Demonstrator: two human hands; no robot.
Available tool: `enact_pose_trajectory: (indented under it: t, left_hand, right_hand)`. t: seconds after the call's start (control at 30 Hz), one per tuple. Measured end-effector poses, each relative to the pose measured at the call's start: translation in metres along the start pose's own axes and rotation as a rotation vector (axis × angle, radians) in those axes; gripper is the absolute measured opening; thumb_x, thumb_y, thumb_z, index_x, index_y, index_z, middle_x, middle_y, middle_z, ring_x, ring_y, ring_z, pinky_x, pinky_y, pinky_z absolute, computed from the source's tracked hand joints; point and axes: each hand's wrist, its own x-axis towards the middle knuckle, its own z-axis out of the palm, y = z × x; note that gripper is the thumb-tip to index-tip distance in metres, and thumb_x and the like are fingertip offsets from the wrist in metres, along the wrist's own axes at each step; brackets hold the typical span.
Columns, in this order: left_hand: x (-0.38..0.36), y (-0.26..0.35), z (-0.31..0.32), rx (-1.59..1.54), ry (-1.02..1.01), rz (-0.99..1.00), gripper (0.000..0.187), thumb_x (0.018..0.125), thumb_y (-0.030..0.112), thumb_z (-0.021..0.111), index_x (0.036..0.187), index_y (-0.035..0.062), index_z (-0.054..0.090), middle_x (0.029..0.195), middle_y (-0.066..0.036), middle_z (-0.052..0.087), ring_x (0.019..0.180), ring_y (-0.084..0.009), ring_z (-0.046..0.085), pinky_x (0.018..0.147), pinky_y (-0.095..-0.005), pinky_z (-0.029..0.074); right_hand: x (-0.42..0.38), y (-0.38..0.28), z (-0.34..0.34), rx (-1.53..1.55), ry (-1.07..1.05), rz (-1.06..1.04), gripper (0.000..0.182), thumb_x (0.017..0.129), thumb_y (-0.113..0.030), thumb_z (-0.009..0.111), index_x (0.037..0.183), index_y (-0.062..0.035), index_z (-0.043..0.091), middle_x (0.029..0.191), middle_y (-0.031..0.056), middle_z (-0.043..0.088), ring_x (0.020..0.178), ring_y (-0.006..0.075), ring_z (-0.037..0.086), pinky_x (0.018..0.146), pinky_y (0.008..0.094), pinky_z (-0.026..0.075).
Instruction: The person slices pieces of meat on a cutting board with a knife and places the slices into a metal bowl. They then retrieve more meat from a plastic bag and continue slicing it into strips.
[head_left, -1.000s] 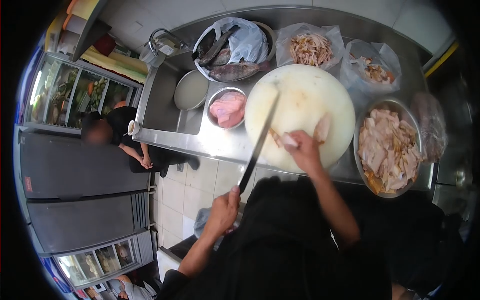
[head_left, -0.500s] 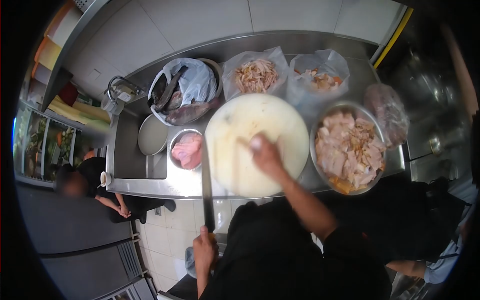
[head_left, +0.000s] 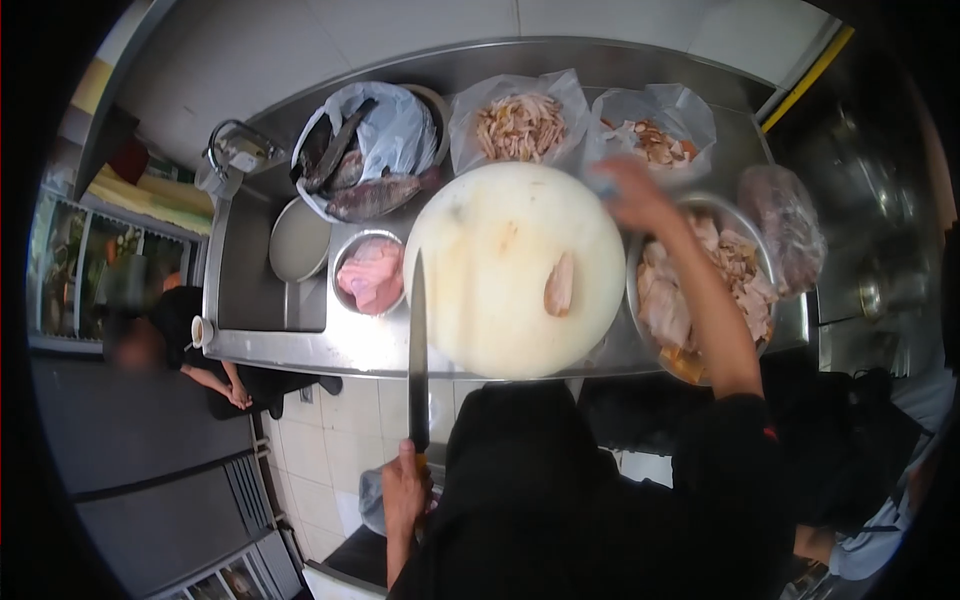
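My left hand [head_left: 406,490] is wrapped round the handle of a long knife [head_left: 418,370], its blade pointing away from me past the left edge of a round white cutting board [head_left: 480,320]. One piece of cooked meat [head_left: 560,285] lies on the right part of the board. Beyond the board's upper right edge, my right hand [head_left: 635,195] is beside a clear plastic bag of meat trimmings [head_left: 665,148]. Motion smears its fingers, so their grip does not show. Under my right forearm stands a metal bowl of meat pieces [head_left: 750,295].
A plastic bag of meat strips [head_left: 520,125] sits behind the board. To the left are a small bowl of raw meat [head_left: 372,278], a bag-lined bowl with fish [head_left: 375,195] and a sink [head_left: 270,320]. A wrapped bundle [head_left: 785,230] lies at right. Another person [head_left: 185,330] is at far left.
My right hand has moved from the board up and right to the trimmings bag. The meat piece on the board is now uncovered. My left hand still holds the knife.
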Motion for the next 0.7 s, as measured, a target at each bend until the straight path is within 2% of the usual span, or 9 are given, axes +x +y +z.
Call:
enact_pose_trajectory:
  t: [0.03, 0.1, 0.2, 0.23, 0.37, 0.47, 0.57, 0.6, 0.7]
  left_hand:
    - [0.004, -0.004, 0.0, 0.041, 0.0, 0.005, 0.076, 0.106, 0.064, 0.037, 0.078, -0.0031, 0.06, 0.059, -0.006, 0.052, 0.049, -0.0144, 0.048, 0.046, -0.0337, 0.037]
    - [0.012, -0.013, 0.0, 0.076, -0.006, 0.025, 0.077, 0.106, 0.064, 0.036, 0.075, -0.0036, 0.059, 0.059, -0.007, 0.053, 0.051, -0.0159, 0.05, 0.049, -0.0352, 0.039]
    - [0.02, -0.014, 0.002, 0.107, -0.024, 0.052, 0.079, 0.106, 0.062, 0.035, 0.072, -0.0038, 0.059, 0.06, -0.009, 0.054, 0.054, -0.0182, 0.051, 0.052, -0.0374, 0.041]
    - [0.025, -0.016, 0.002, 0.12, -0.03, 0.067, 0.078, 0.106, 0.062, 0.035, 0.072, -0.0035, 0.059, 0.059, -0.009, 0.054, 0.053, -0.0178, 0.051, 0.052, -0.0373, 0.04]
    - [0.031, -0.011, 0.0, 0.077, -0.075, 0.075, 0.076, 0.106, 0.062, 0.036, 0.072, -0.0019, 0.06, 0.059, -0.007, 0.052, 0.053, -0.0164, 0.05, 0.051, -0.0366, 0.039]
    - [0.029, -0.004, -0.002, 0.065, -0.086, 0.051, 0.075, 0.107, 0.061, 0.036, 0.073, -0.0006, 0.061, 0.059, -0.006, 0.051, 0.053, -0.0155, 0.048, 0.052, -0.0359, 0.038]
    - [0.029, -0.005, -0.007, 0.062, -0.119, 0.015, 0.075, 0.107, 0.062, 0.035, 0.075, -0.0009, 0.062, 0.061, -0.006, 0.052, 0.056, -0.0148, 0.051, 0.055, -0.0357, 0.04]
    - [0.03, -0.007, -0.009, 0.085, -0.115, 0.036, 0.075, 0.107, 0.061, 0.035, 0.077, -0.0018, 0.062, 0.061, -0.008, 0.053, 0.057, -0.0176, 0.052, 0.056, -0.0374, 0.041]
    - [0.042, -0.024, -0.01, 0.154, -0.107, 0.093, 0.075, 0.107, 0.06, 0.035, 0.08, -0.0048, 0.062, 0.064, -0.015, 0.057, 0.06, -0.0276, 0.056, 0.062, -0.0425, 0.045]
  right_hand:
    - [-0.018, -0.045, 0.008, 0.169, -0.103, -0.085, 0.067, 0.065, 0.002, 0.071, 0.129, -0.013, 0.066, 0.134, 0.0129, 0.06, 0.13, 0.0363, 0.051, 0.107, 0.0493, 0.043]
    - [-0.04, -0.096, 0.02, 0.14, -0.325, -0.222, 0.055, 0.068, 0.001, 0.071, 0.122, -0.0135, 0.071, 0.126, 0.0076, 0.064, 0.129, 0.032, 0.052, 0.107, 0.0476, 0.042]
    - [-0.057, -0.109, 0.047, 0.104, -0.522, -0.263, 0.047, 0.071, -0.011, 0.08, 0.118, -0.012, 0.071, 0.125, 0.009, 0.065, 0.125, 0.0334, 0.054, 0.106, 0.0532, 0.039]
    - [-0.056, -0.114, 0.046, 0.097, -0.433, -0.252, 0.037, 0.08, -0.016, 0.078, 0.116, -0.0118, 0.074, 0.118, 0.0084, 0.068, 0.12, 0.0311, 0.059, 0.099, 0.0469, 0.047]
    - [-0.042, -0.103, 0.075, 0.311, -0.487, -0.032, 0.03, 0.092, -0.022, 0.073, 0.117, -0.0054, 0.073, 0.107, 0.0199, 0.072, 0.1, 0.0362, 0.068, 0.094, 0.0422, 0.052]
    - [-0.033, -0.101, 0.08, 0.404, -0.373, 0.06, 0.031, 0.093, -0.023, 0.072, 0.118, -0.0055, 0.072, 0.111, 0.0189, 0.071, 0.106, 0.0351, 0.067, 0.097, 0.0409, 0.051]
    - [-0.043, -0.119, 0.077, 0.149, -0.088, -0.083, 0.033, 0.086, -0.019, 0.076, 0.117, -0.0095, 0.072, 0.111, 0.0148, 0.071, 0.11, 0.0343, 0.064, 0.097, 0.0416, 0.049]
    - [-0.047, -0.125, 0.078, 0.066, 0.002, -0.132, 0.035, 0.083, -0.017, 0.077, 0.117, -0.0108, 0.072, 0.11, 0.0134, 0.07, 0.112, 0.0341, 0.063, 0.097, 0.0418, 0.049]
    - [-0.057, -0.137, 0.083, 0.045, -0.125, 0.006, 0.04, 0.075, -0.011, 0.077, 0.114, -0.0117, 0.071, 0.115, 0.0098, 0.068, 0.118, 0.0332, 0.059, 0.1, 0.0462, 0.045]
